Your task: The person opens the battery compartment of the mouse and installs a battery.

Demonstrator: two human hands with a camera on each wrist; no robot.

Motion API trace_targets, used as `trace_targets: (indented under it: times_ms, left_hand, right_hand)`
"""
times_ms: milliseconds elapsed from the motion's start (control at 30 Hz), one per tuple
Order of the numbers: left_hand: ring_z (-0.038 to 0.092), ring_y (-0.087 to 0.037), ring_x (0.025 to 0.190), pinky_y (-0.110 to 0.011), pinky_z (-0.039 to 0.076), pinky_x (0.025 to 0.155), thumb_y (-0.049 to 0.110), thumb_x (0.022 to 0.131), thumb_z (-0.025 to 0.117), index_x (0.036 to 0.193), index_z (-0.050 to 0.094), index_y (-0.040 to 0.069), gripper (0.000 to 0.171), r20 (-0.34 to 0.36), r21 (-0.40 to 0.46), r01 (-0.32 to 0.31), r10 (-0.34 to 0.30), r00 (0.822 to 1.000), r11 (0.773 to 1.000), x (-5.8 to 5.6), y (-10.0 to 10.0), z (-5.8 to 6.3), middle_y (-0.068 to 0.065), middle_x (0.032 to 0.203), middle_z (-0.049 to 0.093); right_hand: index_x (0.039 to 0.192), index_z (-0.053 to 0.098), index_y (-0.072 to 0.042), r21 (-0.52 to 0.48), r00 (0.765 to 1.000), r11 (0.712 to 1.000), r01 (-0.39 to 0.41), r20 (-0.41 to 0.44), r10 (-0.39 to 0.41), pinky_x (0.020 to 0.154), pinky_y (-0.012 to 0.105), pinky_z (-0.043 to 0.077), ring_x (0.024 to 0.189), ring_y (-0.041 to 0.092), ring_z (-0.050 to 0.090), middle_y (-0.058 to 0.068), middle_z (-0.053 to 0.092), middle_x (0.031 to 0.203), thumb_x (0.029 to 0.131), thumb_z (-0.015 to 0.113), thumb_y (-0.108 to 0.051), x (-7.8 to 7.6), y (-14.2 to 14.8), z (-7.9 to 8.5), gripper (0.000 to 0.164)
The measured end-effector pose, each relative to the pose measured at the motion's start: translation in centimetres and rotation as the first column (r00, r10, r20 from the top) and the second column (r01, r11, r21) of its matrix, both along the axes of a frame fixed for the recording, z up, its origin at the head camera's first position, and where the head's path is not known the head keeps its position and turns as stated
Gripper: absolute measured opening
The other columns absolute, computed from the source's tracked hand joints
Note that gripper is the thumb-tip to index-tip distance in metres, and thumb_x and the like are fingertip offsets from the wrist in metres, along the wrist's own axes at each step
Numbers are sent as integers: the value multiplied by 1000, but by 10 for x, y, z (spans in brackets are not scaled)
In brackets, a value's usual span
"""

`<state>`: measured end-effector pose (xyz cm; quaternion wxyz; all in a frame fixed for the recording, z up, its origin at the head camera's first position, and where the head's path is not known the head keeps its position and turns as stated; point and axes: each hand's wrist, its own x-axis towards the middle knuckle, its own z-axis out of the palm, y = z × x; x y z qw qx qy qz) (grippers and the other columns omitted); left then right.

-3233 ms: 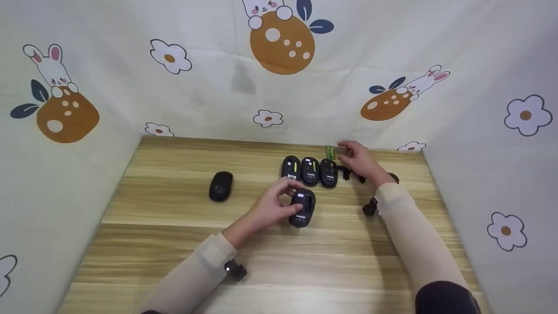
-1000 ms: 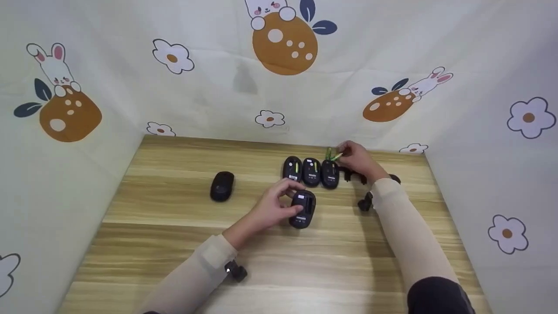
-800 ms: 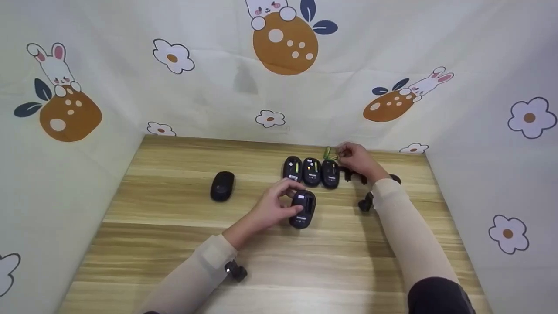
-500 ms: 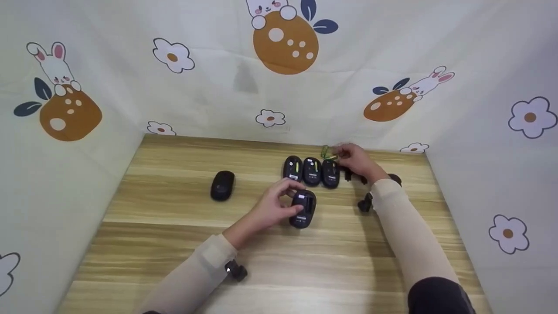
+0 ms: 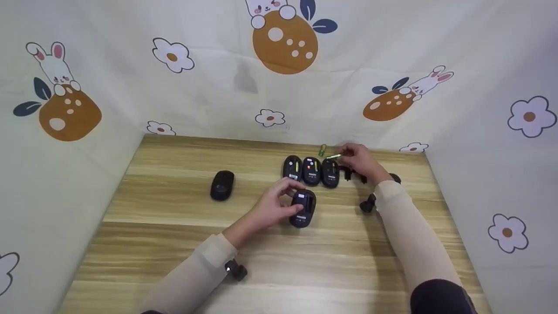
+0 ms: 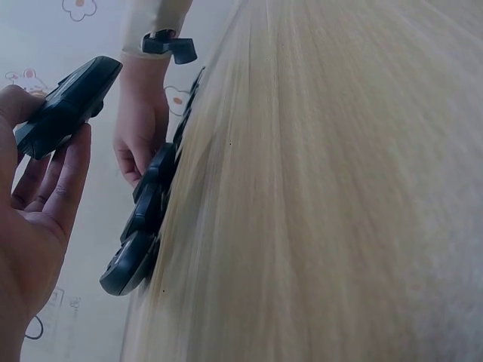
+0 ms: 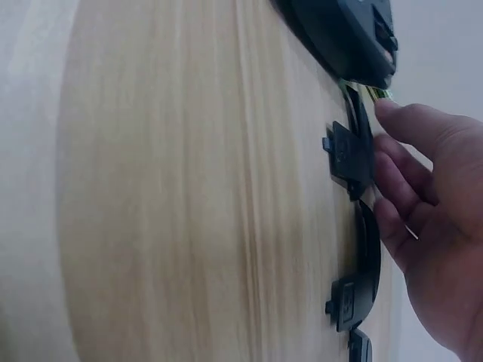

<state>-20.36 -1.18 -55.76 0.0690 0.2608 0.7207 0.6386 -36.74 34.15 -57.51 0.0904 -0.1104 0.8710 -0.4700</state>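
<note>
I see the left hand (image 5: pixel 275 204) gripping an upturned mouse (image 5: pixel 304 216), thumb on its underside; the right hand (image 5: pixel 360 158) pinches a green battery (image 5: pixel 333 156); a second battery (image 5: pixel 322 150) lies nearby.

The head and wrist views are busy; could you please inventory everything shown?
Held mouse: 1, black, centre
Lone mouse: 1, black, left
Row mice: 3, black, beyond held mouse
Fitted batteries: at least 2, yellow-green, in row mice
Red light: 1, red, on middle row mouse
Loose batteries: 2, green, behind row mice
Covers: at least 3, black, right of row mice
Table: 1, wood-toned, underneath
Backdrop: 1, patterned cream, three sides
Sleeves: 2, beige, front
Wrist cameras: 2, black, at sleeves
Left grip: 1, bare, on held mouse
Right grip: 1, bare, at a loose battery
</note>
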Motion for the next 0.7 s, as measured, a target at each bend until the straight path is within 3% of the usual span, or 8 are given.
trace_targets:
  times_ms: [100,233,467,700]
  left_hand:
    - [67,-23,110,-38,65,76,2,90,86,131,71,12,45,4,0,1,-1,1000,1000,0,0,0,-2,131,67]
    - [67,-23,110,-38,65,76,3,90,86,131,71,12,45,1,1,2,-2,1000,1000,0,1,0,-2,130,67]
    - [67,-24,110,-39,66,77,2,90,86,132,71,12,46,5,10,9,-9,1000,1000,0,1,0,-1,131,67]
    - [66,-24,110,-37,66,75,0,90,86,132,70,10,45,8,37,20,-21,1000,999,-1,1,-1,-3,133,67]
  right_hand:
    - [120,75,3,-62,1000,998,31,4,-31,62,27,53,75,21,62,17,75,104,105,74,-5,2,2,1,18]
    - [124,74,6,-94,998,994,49,-25,-51,61,28,54,76,23,63,22,76,108,104,73,-5,5,4,1,22]
    - [127,73,10,-171,991,981,87,-89,-103,70,27,56,93,34,69,31,74,112,104,73,-1,14,3,9,26]
    - [124,72,11,-310,974,941,134,-136,-183,75,24,59,89,26,66,22,71,105,102,72,2,30,-10,27,24]
